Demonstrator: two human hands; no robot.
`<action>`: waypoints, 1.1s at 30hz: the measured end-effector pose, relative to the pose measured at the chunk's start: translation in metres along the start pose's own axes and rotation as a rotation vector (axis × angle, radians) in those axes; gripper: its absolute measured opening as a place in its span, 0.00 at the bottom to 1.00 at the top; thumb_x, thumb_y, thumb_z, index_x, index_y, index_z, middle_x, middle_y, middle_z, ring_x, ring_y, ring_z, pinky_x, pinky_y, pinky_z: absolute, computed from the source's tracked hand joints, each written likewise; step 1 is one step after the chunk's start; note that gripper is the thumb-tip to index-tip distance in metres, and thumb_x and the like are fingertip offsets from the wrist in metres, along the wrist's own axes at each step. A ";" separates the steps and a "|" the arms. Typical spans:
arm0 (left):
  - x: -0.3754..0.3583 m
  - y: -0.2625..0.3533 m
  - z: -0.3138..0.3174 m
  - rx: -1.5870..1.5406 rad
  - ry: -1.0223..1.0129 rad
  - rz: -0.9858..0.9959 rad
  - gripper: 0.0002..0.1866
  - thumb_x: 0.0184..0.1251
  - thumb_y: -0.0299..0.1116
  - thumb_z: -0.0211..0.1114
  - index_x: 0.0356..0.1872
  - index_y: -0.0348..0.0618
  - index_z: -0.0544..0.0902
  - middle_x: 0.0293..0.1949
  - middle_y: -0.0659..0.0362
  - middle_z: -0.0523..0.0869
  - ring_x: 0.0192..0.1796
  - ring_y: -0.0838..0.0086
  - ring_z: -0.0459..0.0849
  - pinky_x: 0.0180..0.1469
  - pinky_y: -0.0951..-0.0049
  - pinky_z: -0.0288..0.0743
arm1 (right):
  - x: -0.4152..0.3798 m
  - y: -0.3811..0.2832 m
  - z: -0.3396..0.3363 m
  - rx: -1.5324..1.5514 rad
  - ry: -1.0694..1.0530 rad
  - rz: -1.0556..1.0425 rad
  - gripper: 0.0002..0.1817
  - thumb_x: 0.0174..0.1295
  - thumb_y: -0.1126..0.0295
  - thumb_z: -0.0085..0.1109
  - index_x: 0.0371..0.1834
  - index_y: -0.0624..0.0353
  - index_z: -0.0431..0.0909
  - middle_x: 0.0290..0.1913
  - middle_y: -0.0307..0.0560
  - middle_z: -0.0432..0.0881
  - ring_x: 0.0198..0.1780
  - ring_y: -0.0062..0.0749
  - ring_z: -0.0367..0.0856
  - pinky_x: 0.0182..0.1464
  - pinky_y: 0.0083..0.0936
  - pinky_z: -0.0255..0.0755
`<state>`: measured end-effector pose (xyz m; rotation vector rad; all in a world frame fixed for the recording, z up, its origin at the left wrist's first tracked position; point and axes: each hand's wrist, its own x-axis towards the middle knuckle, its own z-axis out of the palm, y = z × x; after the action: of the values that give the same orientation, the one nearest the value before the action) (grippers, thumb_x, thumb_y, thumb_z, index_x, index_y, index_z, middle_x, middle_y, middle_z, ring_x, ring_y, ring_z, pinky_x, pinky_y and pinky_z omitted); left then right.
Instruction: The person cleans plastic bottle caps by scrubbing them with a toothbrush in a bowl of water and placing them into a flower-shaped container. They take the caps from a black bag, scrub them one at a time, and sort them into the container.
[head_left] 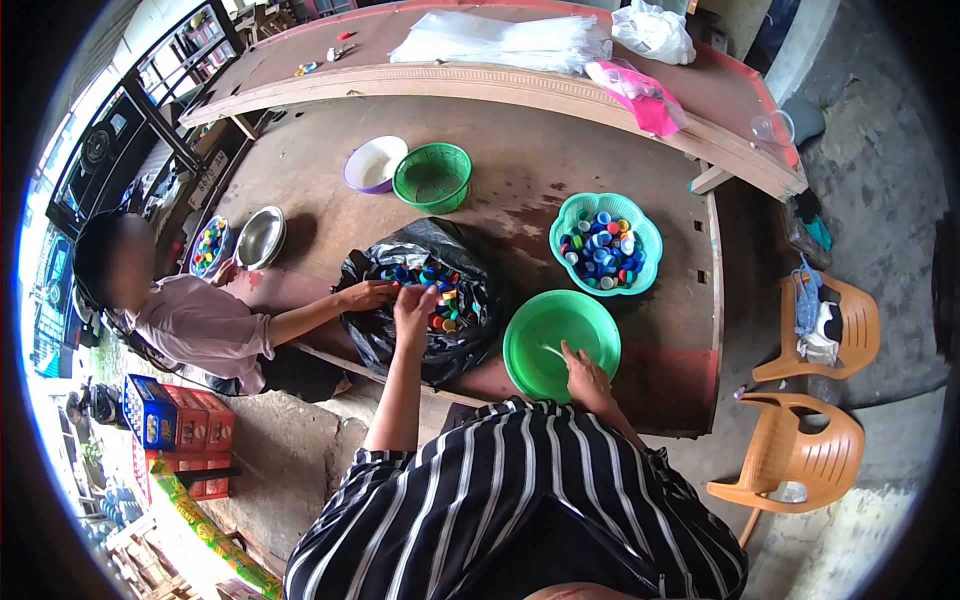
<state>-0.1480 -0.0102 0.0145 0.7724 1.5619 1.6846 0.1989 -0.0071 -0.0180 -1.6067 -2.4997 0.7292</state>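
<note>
A black plastic bag point(372, 338) lies open on the wooden table, filled with bottle caps point(447, 300) of many colours. My left hand point(413, 312) is over the caps, its fingers curled together; what they hold is hidden. Close beside it, a co-worker's hand point(368, 295) reaches into the bag from the left. To the right of the bag stands a bright green bowl point(530, 335). My right hand point(586, 378) grips its near right rim, fingers over the inside. Behind this bowl, a light-green scalloped basket point(648, 240) holds mostly blue caps.
A green basket point(432, 180) and a white-and-purple basin point(370, 165) stand farther back. Near the co-worker point(195, 320) are a metal bowl point(262, 238) and a small basin of caps point(209, 246). A raised shelf point(330, 80) carries plastic bags point(500, 42). Orange chairs point(800, 455) stand right.
</note>
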 end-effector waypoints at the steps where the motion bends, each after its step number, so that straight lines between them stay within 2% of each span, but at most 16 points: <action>1: -0.010 0.007 0.019 -0.250 -0.086 -0.129 0.13 0.66 0.32 0.63 0.47 0.38 0.76 0.37 0.62 0.80 0.38 0.77 0.79 0.44 0.78 0.75 | -0.002 -0.003 -0.009 0.010 0.005 0.039 0.26 0.64 0.70 0.47 0.68 0.46 0.63 0.46 0.58 0.76 0.47 0.53 0.78 0.46 0.42 0.74; 5: -0.052 -0.001 0.069 -0.509 -0.339 -0.447 0.14 0.70 0.30 0.57 0.53 0.38 0.74 0.40 0.58 0.82 0.43 0.72 0.82 0.47 0.76 0.77 | -0.012 -0.017 -0.031 0.057 0.000 0.058 0.27 0.64 0.71 0.46 0.68 0.49 0.62 0.47 0.54 0.75 0.44 0.51 0.79 0.43 0.41 0.75; 6: -0.055 -0.019 0.073 -0.524 -0.439 -0.513 0.14 0.72 0.31 0.54 0.55 0.38 0.74 0.47 0.55 0.81 0.48 0.69 0.81 0.52 0.72 0.77 | -0.015 -0.023 -0.036 0.143 0.102 -0.004 0.27 0.64 0.72 0.47 0.69 0.48 0.61 0.46 0.53 0.75 0.43 0.50 0.79 0.42 0.41 0.74; 8: -0.064 -0.039 0.087 -0.576 -0.480 -0.582 0.13 0.72 0.31 0.54 0.53 0.37 0.74 0.46 0.55 0.82 0.47 0.70 0.82 0.52 0.73 0.77 | -0.022 -0.035 -0.046 0.308 0.265 -0.125 0.29 0.64 0.73 0.49 0.70 0.47 0.60 0.41 0.53 0.73 0.41 0.48 0.77 0.41 0.39 0.72; 11: -0.082 -0.028 0.103 -0.590 -0.501 -0.649 0.13 0.72 0.31 0.54 0.52 0.35 0.74 0.46 0.54 0.81 0.46 0.71 0.82 0.51 0.74 0.78 | -0.027 -0.036 -0.053 0.333 0.243 -0.262 0.29 0.64 0.75 0.49 0.70 0.46 0.59 0.40 0.52 0.73 0.40 0.47 0.77 0.41 0.38 0.72; 14: -0.084 -0.026 0.108 -0.620 -0.615 -0.709 0.15 0.73 0.33 0.52 0.52 0.33 0.74 0.47 0.54 0.80 0.46 0.71 0.82 0.52 0.75 0.78 | -0.029 -0.019 -0.042 0.255 0.215 -0.079 0.30 0.63 0.76 0.49 0.70 0.47 0.59 0.39 0.51 0.73 0.40 0.46 0.77 0.40 0.38 0.72; 15: -0.084 -0.027 0.110 -0.623 -0.617 -0.707 0.15 0.73 0.33 0.52 0.52 0.33 0.74 0.47 0.54 0.80 0.46 0.71 0.82 0.52 0.75 0.78 | -0.028 -0.019 -0.045 0.239 0.232 0.019 0.31 0.62 0.76 0.49 0.70 0.47 0.59 0.39 0.50 0.73 0.40 0.45 0.77 0.40 0.38 0.72; 17: -0.085 -0.030 0.113 -0.604 -0.597 -0.712 0.15 0.74 0.34 0.51 0.53 0.32 0.73 0.49 0.53 0.79 0.47 0.70 0.82 0.52 0.76 0.78 | -0.031 -0.022 -0.049 0.280 0.286 -0.051 0.30 0.62 0.76 0.49 0.70 0.47 0.59 0.39 0.50 0.74 0.40 0.46 0.78 0.39 0.38 0.73; 19: -0.087 -0.029 0.113 -0.611 -0.599 -0.718 0.16 0.73 0.34 0.52 0.53 0.32 0.73 0.49 0.53 0.79 0.47 0.69 0.82 0.53 0.76 0.78 | -0.032 -0.026 -0.048 0.298 0.176 -0.221 0.30 0.62 0.75 0.48 0.70 0.46 0.60 0.39 0.51 0.74 0.40 0.46 0.78 0.39 0.39 0.74; 21: -0.089 -0.027 0.113 -0.625 -0.611 -0.719 0.16 0.73 0.34 0.52 0.54 0.32 0.72 0.50 0.53 0.79 0.47 0.69 0.81 0.53 0.76 0.78 | -0.030 -0.022 -0.044 0.309 0.195 -0.180 0.30 0.62 0.75 0.48 0.70 0.48 0.60 0.40 0.52 0.74 0.40 0.46 0.78 0.39 0.39 0.74; 23: -0.088 -0.023 0.116 -0.550 -0.584 -0.737 0.16 0.73 0.32 0.52 0.55 0.32 0.72 0.50 0.53 0.78 0.49 0.69 0.81 0.54 0.75 0.77 | -0.027 -0.022 -0.056 0.146 0.124 0.047 0.29 0.63 0.75 0.47 0.70 0.49 0.59 0.39 0.53 0.74 0.40 0.47 0.78 0.40 0.38 0.73; 24: -0.088 -0.020 0.119 -0.548 -0.588 -0.733 0.16 0.73 0.32 0.52 0.55 0.32 0.72 0.50 0.53 0.78 0.49 0.69 0.81 0.54 0.75 0.77 | -0.029 -0.027 -0.059 0.227 0.226 -0.040 0.29 0.63 0.75 0.47 0.70 0.48 0.59 0.40 0.53 0.74 0.40 0.48 0.78 0.40 0.39 0.73; 27: -0.090 -0.017 0.117 -0.461 -0.591 -0.647 0.14 0.71 0.28 0.53 0.53 0.32 0.72 0.49 0.53 0.79 0.50 0.69 0.81 0.56 0.75 0.76 | -0.026 -0.026 -0.047 0.298 0.216 -0.203 0.29 0.63 0.75 0.46 0.70 0.46 0.60 0.40 0.53 0.75 0.39 0.49 0.79 0.39 0.40 0.74; 29: -0.088 -0.020 0.115 -0.356 -0.673 -0.554 0.13 0.68 0.22 0.54 0.52 0.33 0.71 0.50 0.50 0.78 0.53 0.67 0.79 0.59 0.70 0.75 | -0.024 -0.021 -0.047 0.142 0.210 -0.002 0.29 0.63 0.74 0.47 0.69 0.46 0.61 0.39 0.51 0.75 0.37 0.47 0.79 0.37 0.38 0.74; 32: -0.088 -0.019 0.122 -0.305 -0.645 -0.492 0.12 0.62 0.18 0.60 0.47 0.35 0.73 0.45 0.52 0.81 0.49 0.70 0.81 0.56 0.72 0.75 | -0.023 -0.020 -0.060 0.236 0.275 0.030 0.28 0.63 0.72 0.48 0.68 0.46 0.62 0.38 0.50 0.75 0.37 0.46 0.79 0.36 0.37 0.75; 33: -0.090 -0.019 0.121 -0.243 -0.643 -0.438 0.12 0.61 0.18 0.61 0.45 0.36 0.73 0.43 0.54 0.82 0.46 0.72 0.82 0.54 0.74 0.75 | -0.026 -0.026 -0.064 0.235 0.292 -0.065 0.27 0.63 0.72 0.48 0.68 0.46 0.63 0.38 0.49 0.75 0.37 0.45 0.80 0.36 0.37 0.75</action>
<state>0.0033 -0.0136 0.0103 0.6888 0.9651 1.1222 0.2091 -0.0160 0.0544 -1.4289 -2.1622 0.6934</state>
